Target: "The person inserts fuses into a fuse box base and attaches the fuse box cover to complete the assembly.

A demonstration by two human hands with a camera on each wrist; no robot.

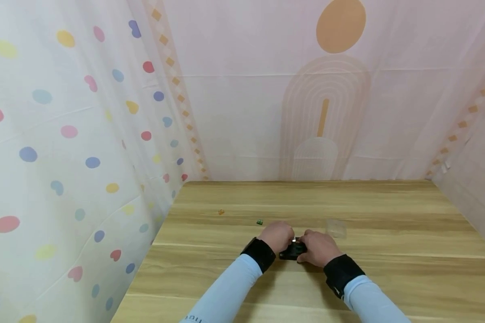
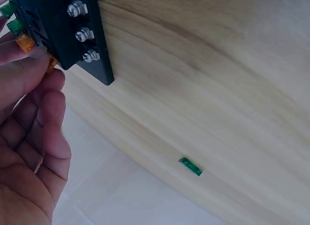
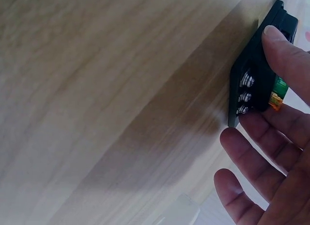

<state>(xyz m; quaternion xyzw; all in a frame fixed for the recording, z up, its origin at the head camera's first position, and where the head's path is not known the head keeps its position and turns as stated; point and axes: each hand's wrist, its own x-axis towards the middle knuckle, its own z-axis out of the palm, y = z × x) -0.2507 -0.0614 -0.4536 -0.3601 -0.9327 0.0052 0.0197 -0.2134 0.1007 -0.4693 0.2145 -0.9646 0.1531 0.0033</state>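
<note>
A black plastic block (image 1: 292, 254) with several metal screws (image 2: 84, 34) stands at the middle of the wooden table. My right hand (image 1: 320, 248) grips it, the thumb (image 3: 286, 55) on one face and fingers on the other side. Small green pieces (image 2: 15, 26) and an orange piece (image 2: 24, 42) stick out of the block's edge. At that edge my left hand (image 1: 276, 236) pinches another small orange piece (image 2: 51, 64) between thumb and forefinger. How far this piece sits in the block is hidden.
A loose green piece (image 1: 259, 222) lies just beyond my left hand. Farther left is a small orange piece (image 1: 221, 211). A clear plastic item (image 1: 336, 228) lies behind my right hand. Patterned curtains (image 1: 242, 112) hang at the table's back and left.
</note>
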